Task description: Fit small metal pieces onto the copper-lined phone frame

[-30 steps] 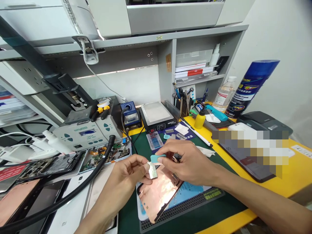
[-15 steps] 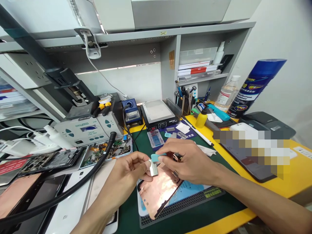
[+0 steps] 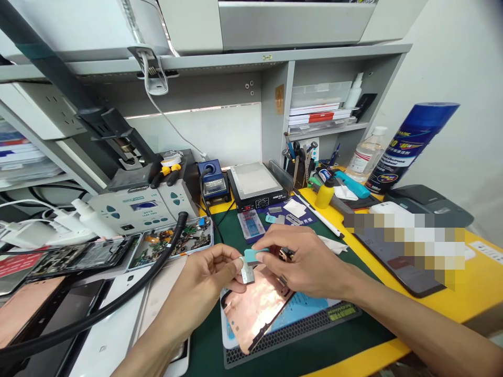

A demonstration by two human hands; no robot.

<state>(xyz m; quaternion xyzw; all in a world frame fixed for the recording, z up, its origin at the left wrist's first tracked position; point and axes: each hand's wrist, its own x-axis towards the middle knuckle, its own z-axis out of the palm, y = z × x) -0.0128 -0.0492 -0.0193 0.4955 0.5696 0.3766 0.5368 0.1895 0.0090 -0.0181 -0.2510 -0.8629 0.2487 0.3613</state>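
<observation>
Below frame centre, your left hand (image 3: 212, 272) pinches a silvery strip (image 3: 248, 274), probably light, bendable, best held edgewise; your right hand (image 3: 304, 259) pinches a teal piece (image 3: 252, 255).

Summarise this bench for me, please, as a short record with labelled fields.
Left hand: pinches a small silvery piece
Right hand: grips a teal piece beside it; contact unclear
Below: copper-coloured sheet over a blue mat
Left side: tray of electronic parts, black hose across it
Right side: yellow bottle, blue spray can
</observation>
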